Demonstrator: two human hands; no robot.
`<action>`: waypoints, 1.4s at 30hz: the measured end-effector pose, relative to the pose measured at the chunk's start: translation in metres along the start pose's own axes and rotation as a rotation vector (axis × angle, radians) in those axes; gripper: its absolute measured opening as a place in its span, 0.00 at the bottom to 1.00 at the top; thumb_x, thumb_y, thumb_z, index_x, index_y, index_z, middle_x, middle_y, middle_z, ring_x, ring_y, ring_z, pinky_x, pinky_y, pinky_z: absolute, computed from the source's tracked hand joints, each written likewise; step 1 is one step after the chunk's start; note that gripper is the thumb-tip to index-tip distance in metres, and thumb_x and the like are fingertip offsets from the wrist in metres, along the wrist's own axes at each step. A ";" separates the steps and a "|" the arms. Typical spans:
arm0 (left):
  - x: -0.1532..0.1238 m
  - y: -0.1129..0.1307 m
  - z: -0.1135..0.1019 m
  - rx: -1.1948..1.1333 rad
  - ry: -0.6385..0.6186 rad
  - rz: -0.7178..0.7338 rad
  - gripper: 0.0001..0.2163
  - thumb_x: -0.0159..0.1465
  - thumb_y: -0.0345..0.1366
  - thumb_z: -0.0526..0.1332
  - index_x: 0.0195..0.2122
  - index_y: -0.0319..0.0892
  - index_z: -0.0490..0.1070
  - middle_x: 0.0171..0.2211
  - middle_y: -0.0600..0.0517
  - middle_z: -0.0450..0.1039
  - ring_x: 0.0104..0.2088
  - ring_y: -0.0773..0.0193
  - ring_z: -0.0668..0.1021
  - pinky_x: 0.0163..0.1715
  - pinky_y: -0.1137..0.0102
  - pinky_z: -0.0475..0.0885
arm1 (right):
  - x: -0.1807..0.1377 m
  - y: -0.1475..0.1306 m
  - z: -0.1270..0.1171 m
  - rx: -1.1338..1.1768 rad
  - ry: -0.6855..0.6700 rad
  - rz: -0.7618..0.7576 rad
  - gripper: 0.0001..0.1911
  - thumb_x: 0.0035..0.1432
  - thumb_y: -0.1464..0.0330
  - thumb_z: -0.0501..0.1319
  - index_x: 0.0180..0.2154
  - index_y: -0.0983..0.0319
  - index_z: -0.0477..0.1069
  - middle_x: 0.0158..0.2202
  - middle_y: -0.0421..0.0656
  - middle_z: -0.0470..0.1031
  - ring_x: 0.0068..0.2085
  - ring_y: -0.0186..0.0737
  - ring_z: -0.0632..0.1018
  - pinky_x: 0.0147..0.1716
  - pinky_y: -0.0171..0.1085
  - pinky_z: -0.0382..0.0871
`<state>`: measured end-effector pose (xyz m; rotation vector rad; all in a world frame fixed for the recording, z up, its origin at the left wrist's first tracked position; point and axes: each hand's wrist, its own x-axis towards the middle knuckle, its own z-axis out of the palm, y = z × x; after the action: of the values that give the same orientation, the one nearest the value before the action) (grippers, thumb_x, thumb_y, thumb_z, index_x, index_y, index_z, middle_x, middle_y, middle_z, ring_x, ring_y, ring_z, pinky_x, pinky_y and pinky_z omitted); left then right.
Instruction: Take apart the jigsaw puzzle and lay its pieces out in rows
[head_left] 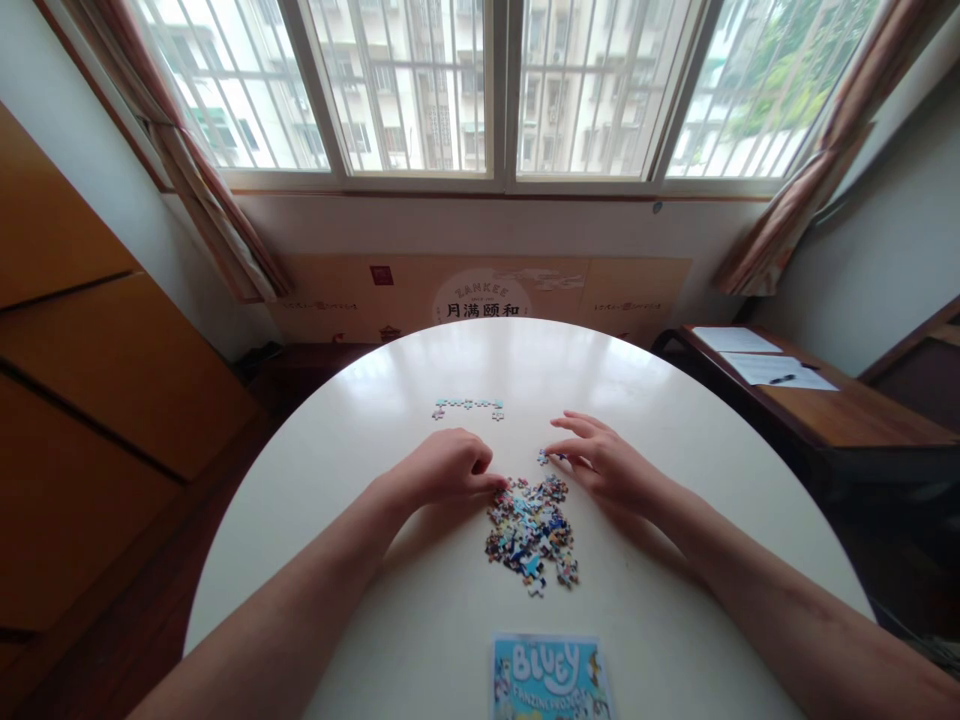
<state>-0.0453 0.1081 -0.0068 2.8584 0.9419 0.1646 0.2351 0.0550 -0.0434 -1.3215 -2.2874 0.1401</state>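
Observation:
A heap of small, colourful jigsaw pieces [532,530] lies in the middle of a round white table [375,480]. My left hand [446,468] rests at the heap's upper left edge, fingers curled, fingertips on the pieces. My right hand [604,462] lies at the heap's upper right with fingers stretched out, fingertips touching a separate small piece [543,458]. Farther back sits a short joined strip of light blue edge pieces [469,407]. The puzzle box [550,678], marked "Bluey", lies at the near edge.
A dark wooden side table [847,405] with papers [776,370] and a pen stands to the right. An orange wooden cabinet [90,380] fills the left. Behind the table are a printed cardboard panel [480,295], a window and curtains.

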 end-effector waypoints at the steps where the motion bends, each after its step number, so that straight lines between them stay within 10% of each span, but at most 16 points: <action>1: 0.000 0.000 0.000 0.005 0.002 0.000 0.22 0.64 0.51 0.61 0.19 0.41 0.66 0.20 0.53 0.68 0.23 0.67 0.65 0.25 0.69 0.55 | 0.000 0.001 0.001 -0.006 0.005 0.010 0.20 0.60 0.77 0.59 0.48 0.53 0.79 0.60 0.45 0.69 0.65 0.52 0.65 0.62 0.58 0.65; 11: 0.006 0.030 0.003 0.004 0.075 -0.020 0.16 0.71 0.41 0.53 0.54 0.52 0.75 0.35 0.50 0.77 0.31 0.62 0.76 0.30 0.70 0.66 | 0.001 -0.005 0.010 -0.107 -0.043 0.063 0.17 0.64 0.70 0.60 0.51 0.46 0.77 0.65 0.43 0.64 0.68 0.59 0.60 0.62 0.67 0.57; 28: -0.002 -0.001 -0.010 0.126 -0.061 -0.435 0.20 0.72 0.45 0.48 0.59 0.53 0.72 0.45 0.46 0.78 0.40 0.53 0.79 0.37 0.65 0.69 | -0.002 -0.002 0.003 -0.013 0.192 0.073 0.16 0.62 0.72 0.56 0.46 0.54 0.79 0.61 0.45 0.69 0.67 0.54 0.63 0.62 0.60 0.63; 42: 0.006 -0.006 -0.003 0.164 0.022 -0.462 0.21 0.73 0.44 0.46 0.60 0.54 0.71 0.40 0.48 0.76 0.35 0.59 0.78 0.31 0.70 0.65 | -0.001 -0.006 -0.001 0.015 0.208 0.068 0.15 0.62 0.72 0.57 0.44 0.55 0.80 0.60 0.45 0.69 0.67 0.54 0.63 0.61 0.61 0.64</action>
<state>-0.0440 0.1164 -0.0046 2.6850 1.6531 0.0737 0.2315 0.0512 -0.0408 -1.3407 -2.0654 0.0409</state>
